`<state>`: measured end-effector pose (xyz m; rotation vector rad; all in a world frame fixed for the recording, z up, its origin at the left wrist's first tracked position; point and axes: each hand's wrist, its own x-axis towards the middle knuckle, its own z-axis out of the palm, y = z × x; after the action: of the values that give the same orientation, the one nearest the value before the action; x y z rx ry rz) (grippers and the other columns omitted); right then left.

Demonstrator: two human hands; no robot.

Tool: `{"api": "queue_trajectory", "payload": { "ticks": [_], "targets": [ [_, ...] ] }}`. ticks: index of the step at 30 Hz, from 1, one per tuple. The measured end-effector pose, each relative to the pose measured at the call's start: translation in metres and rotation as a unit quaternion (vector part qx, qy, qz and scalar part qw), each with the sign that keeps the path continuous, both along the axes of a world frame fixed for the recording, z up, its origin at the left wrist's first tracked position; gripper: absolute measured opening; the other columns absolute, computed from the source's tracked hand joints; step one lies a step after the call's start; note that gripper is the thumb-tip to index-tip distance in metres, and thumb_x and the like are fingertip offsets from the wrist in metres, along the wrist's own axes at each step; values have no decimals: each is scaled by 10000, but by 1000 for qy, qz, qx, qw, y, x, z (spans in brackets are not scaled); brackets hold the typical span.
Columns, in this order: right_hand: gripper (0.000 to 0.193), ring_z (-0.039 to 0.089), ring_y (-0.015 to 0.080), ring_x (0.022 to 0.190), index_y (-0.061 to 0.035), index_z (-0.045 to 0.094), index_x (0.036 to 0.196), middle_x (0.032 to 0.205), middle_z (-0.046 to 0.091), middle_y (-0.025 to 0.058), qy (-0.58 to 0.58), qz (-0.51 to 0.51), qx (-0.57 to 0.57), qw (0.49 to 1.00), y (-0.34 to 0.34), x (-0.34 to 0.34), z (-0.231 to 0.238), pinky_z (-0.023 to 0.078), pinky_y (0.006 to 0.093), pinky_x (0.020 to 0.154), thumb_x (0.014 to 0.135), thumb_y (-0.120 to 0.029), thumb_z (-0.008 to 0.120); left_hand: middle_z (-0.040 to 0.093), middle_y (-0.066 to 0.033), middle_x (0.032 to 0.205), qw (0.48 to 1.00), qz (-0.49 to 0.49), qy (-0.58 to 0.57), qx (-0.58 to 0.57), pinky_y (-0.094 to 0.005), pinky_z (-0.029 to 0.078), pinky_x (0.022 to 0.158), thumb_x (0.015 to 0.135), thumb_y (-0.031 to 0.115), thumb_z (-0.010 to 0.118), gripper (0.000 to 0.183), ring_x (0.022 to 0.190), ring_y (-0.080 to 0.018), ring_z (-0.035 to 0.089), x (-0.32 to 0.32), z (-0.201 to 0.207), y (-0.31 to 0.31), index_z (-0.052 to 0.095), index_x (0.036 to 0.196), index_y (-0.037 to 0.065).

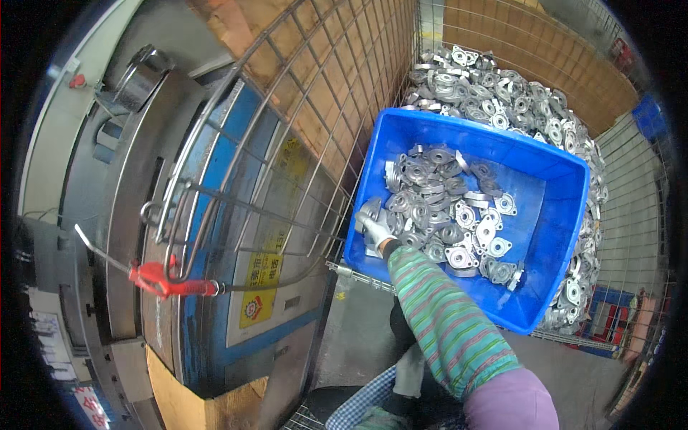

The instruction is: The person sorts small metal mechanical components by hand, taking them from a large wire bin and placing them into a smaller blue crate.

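Observation:
My right hand [375, 228], in a pale glove with a dark cuff, reaches into a blue plastic bin [562, 161] at its left wall. Its fingers are bent against a grey metal casting [370, 207] there and seem to grip it. Many similar flanged castings [486, 229], each with a round hole and two ears, are heaped beside it. Low in the view, my left hand [410, 371], also gloved, is near my body. Its fingers are not clear enough to read.
The bin rests on a larger heap of castings [502, 93] inside a wire cage [623, 193] lined with cardboard [545, 50]. A red air gun [168, 278] hangs on the cage's left side. Beyond stands a blue and grey machine [251, 215]; a cardboard box [208, 408] is below.

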<state>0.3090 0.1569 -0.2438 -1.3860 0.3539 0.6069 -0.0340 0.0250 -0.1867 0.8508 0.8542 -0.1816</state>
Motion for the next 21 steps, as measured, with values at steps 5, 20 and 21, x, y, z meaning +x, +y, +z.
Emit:
{"api": "queue_trajectory", "payload": {
  "ticks": [5,20,21],
  "targets": [
    [1149,359,311,1266,-12,90,1428,1380,336,223,-6,29,-77,997,8,1,4,333,361,1008,602,-416,779,628,-123,1023,983,-44,68,165,-339,485,762,898,373,533,397,905,-209,614,85,129,57,589,1114,45],
    [330,577,313,958,-19,527,1022,1000,597,145,204,68,478,852,-72,-8,-3,426,498,906,713,-136,529,547,-223,1173,841,-70,-106,526,-362,418,922,894,214,518,423,1069,-307,545,205,78,157,483,1220,-54],
    [358,573,324,964,-6,527,1044,1008,600,157,207,62,504,836,-75,-8,-6,426,497,906,710,-134,525,516,-227,1224,835,-110,-100,530,-354,341,1005,890,232,523,447,1166,-330,472,224,79,159,471,1236,-46]
  ]
}}
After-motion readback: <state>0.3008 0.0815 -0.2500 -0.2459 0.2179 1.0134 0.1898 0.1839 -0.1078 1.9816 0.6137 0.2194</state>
